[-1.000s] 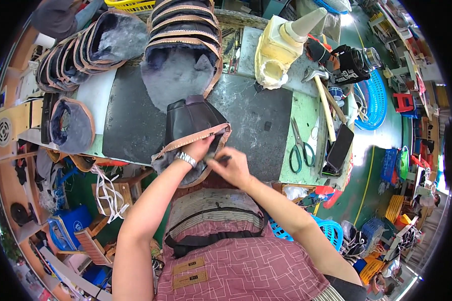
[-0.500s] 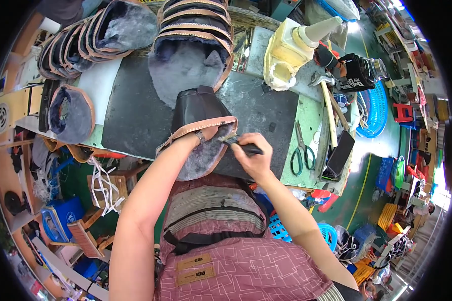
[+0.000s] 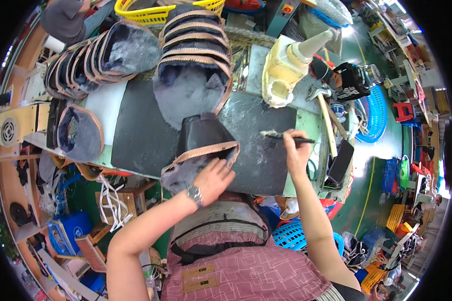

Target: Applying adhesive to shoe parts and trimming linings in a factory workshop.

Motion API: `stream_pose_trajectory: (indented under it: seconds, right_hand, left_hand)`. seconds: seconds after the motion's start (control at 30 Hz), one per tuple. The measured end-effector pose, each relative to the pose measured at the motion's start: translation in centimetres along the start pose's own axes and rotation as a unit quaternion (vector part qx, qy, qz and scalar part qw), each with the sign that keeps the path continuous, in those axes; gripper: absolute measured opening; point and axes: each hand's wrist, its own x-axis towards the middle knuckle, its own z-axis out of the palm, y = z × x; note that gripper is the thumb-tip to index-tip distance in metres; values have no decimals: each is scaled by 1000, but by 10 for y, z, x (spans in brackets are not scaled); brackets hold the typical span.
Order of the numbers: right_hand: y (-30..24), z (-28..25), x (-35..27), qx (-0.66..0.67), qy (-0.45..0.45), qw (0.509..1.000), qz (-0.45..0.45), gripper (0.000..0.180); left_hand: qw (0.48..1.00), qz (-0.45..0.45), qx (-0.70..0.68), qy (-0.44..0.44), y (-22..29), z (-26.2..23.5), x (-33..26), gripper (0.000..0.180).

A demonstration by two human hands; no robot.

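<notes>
A black leather shoe upper [image 3: 203, 135] with a tan stitched rim and grey fur lining lies at the bench's front edge, its opening toward me. My left hand [image 3: 215, 180], a watch on its wrist, rests on the fur lining just inside the opening. Its fingers are slightly bent and hold nothing that I can see. My right hand [image 3: 297, 145] grips a small dark-handled brush [image 3: 278, 135] above the black mat [image 3: 258, 170]. The brush's pale bristles point left, apart from the upper.
Similar fur-lined uppers stand in stacks behind [image 3: 193, 85] and back left [image 3: 125, 50]; one lies at left [image 3: 80, 133]. A glue-crusted yellowish container [image 3: 286, 67], a hammer [image 3: 327, 120] and a phone [image 3: 340, 163] occupy the right side. Another person [image 3: 65, 20] sits far left.
My right hand has drawn the brush out of the upper and moved it right over the mat. My left hand has pulled back from deeper inside onto the near lining.
</notes>
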Motion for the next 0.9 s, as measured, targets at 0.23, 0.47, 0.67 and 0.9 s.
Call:
stream_pose_trajectory:
  seconds: [0.23,0.47,0.67,0.9]
  right_hand:
    - [2,3,125,-213,-20,977,-15,29]
    - [-36,59,32,-249,-54,926,-277,22]
    - [41,107,-71,-168,-252,943,-141,19]
    - [36,95,-73,-217,-394,874,-185,32]
  left_hand:
    - [948,-260,144,-117,-95,-71,40,26]
    - [935,-209,229,169,-69,-62,-6,58]
    - [956,-282,64,-53,-9,3,-11,32]
    - [912,-389,-62,113,-11,32,-54,32]
